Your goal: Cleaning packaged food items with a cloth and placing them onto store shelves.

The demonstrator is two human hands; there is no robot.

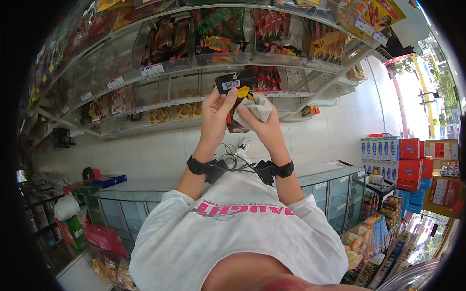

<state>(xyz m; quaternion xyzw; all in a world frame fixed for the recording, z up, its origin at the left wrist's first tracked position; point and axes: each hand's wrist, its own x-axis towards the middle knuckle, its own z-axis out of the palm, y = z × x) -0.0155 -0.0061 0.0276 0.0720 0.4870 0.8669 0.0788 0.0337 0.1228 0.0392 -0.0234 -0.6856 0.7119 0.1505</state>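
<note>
My left hand (218, 108) holds a black snack packet (236, 80) by its upper left side, the thumb just below a white barcode patch. The packet has a yellow part near its middle and hangs in front of the shelves. In my right hand (260, 118) is a bunched light grey cloth (259, 109), which lies against the packet's right side and hides part of it. Each wrist wears a black strapped device, and thin black cables run between the two.
Tiered snack shelves (204, 67) with clear bins of packets span the far side. Glass display cases (327, 192) stand at both sides behind my arms. Stacked red boxes (409, 165) are at the right, near bright windows. A blue box (109, 180) lies at the left.
</note>
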